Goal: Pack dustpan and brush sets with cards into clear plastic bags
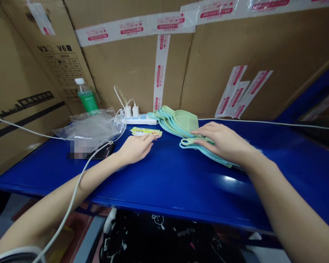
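Note:
My left hand (137, 148) is over the blue table, its fingers drawn together and fingertips at the near right end of some small yellow-green printed cards (146, 131). It appears to pinch the edge of one card, though the fingers partly hide the contact. My right hand (222, 140) lies with its fingers spread over a small front stack of flat light-blue and green plastic boards with looped handles (190, 143). Its palm covers much of that stack. Directly behind lies a larger fanned stack of similar boards (183, 120), near the fingertips.
A white power strip (142, 120) with two chargers stands at the back. Left of it are a clear plastic bag (91, 126), a bottle of green liquid (87, 98) and a dark device (104, 151). A white cable (76, 190) crosses my left forearm. Cardboard (126, 69) walls the back.

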`<state>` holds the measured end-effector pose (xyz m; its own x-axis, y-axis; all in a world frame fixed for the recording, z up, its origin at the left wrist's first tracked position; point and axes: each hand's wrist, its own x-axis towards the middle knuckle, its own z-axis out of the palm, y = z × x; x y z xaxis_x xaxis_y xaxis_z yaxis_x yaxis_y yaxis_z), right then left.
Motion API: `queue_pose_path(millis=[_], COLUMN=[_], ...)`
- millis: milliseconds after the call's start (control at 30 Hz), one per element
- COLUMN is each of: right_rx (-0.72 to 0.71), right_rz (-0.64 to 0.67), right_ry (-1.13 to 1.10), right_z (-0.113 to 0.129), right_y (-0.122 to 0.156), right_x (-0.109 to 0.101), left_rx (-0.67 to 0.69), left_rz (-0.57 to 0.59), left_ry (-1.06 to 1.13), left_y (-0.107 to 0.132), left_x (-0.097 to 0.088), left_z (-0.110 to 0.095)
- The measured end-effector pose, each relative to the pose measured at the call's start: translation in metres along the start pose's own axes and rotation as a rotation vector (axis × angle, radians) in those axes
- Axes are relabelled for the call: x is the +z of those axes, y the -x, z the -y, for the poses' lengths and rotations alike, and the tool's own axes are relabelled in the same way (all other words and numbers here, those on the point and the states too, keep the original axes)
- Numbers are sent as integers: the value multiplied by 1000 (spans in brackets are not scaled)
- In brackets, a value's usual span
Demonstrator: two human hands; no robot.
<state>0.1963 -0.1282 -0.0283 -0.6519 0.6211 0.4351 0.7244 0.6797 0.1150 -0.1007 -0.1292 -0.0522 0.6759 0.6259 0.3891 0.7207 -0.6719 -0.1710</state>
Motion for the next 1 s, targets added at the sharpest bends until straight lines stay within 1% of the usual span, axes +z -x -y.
queue_pose_path(millis=[100,167,200,333,500,567,667,767,900,1000], right_rx=[-2,-6,-7,18,54,58,69,85,52,2], right_rz=[82,107,117,144,150,145,124,84,-76,-170], right_ry=[-32,-63,-78,-91,44,87,118,146,191,181], right_z=[-5,-6,-5,-1,1,1,-1,-2,-2,3], right_y=[2,3,2,0,0,1,3,5,4,3], right_x=[5,6,7,7,7,6,4,-1,-9,-12], left_rx=[-122,-149,-142,-54,140,191,231,255,266,246], left_rz=[-112,-170,-173,-146,-40,-9,19,20,-14,-60], left_ry=[141,205,192,131,35,-6,-65,-117,-185,-226], left_y=[-20,-37,-46,-83,-117,-127,-137,-142,-141,-134], left_x=[4,9,12,21,28,30,31,30,25,16], left_z=[2,2,1,-7,-17,-19,-21,-22,-24,-22])
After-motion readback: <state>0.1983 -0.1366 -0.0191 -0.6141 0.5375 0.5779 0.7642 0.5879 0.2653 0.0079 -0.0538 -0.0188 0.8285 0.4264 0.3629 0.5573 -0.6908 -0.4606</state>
